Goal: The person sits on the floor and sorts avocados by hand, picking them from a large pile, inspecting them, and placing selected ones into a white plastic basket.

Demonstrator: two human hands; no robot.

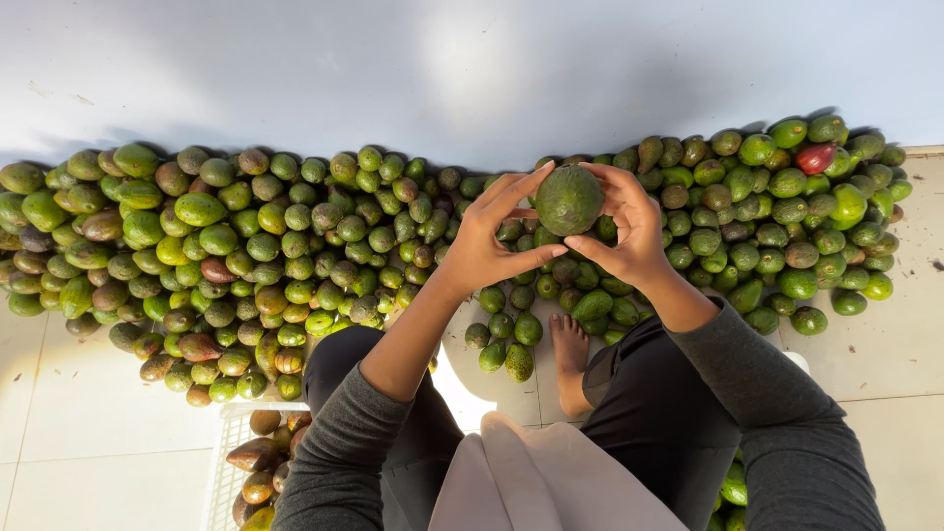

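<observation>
A round green avocado is held up between both hands above the heap. My left hand cups its left side with fingers spread around it. My right hand grips its right side, thumb and fingers curled on the fruit. Beneath them a long pile of green avocados lies on the floor against a pale wall, spreading left and right. My bare foot rests on the tiles just under the hands, and my dark-trousered knees frame it.
A white slatted crate at lower left holds several brownish avocados. One red-skinned fruit lies in the right part of the pile. A few more green fruits lie by my right leg. Pale floor tiles surround the heap.
</observation>
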